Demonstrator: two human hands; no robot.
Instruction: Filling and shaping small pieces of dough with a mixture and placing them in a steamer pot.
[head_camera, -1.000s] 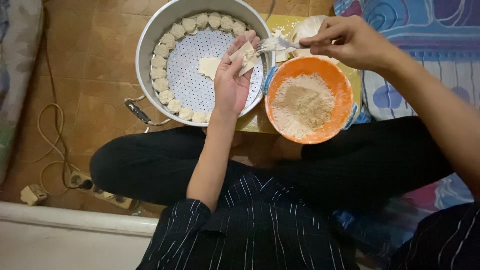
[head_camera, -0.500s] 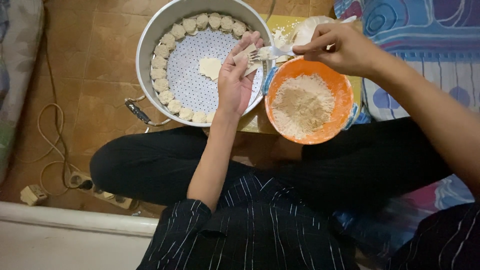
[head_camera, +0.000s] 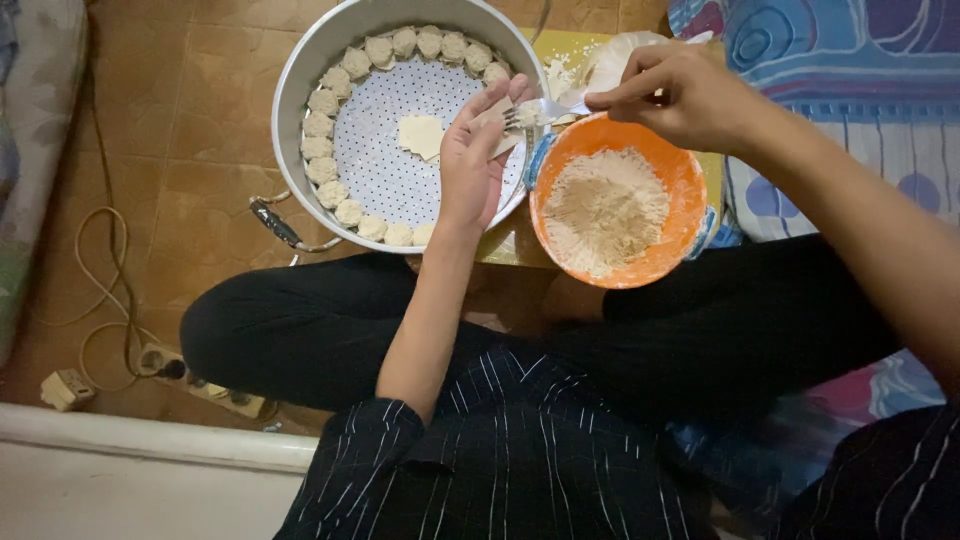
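The left hand (head_camera: 472, 160) lay palm up over the right rim of the steamer (head_camera: 300, 70), its fingers loosely cupped under a pale wrapper (head_camera: 497, 120) that rested flat on them. The right hand (head_camera: 690, 95) pinched the handle of a fork (head_camera: 540, 108), its fingers closed on it; the fork's long axis ran left to right, tines touching the wrapper's right edge, so the wrapper lay just left of the right hand's fingers. The orange bowl (head_camera: 690, 215) of crumbly filling (head_camera: 605, 210) sat directly below the fork, just beside the steamer, nearer the right hand. A spare wrapper (head_camera: 421, 135) lay flat on the perforated tray, left of the left hand's fingers, and a ring of finished dumplings (head_camera: 325, 170) lined the steamer's wall. A yellow board (head_camera: 560, 55) with a floury bag (head_camera: 615, 60) lay behind the bowl. Nothing stood between fork and wrapper. A cable (head_camera: 100, 330) and a power strip (head_camera: 205, 385) lay on the floor, well apart to the left.
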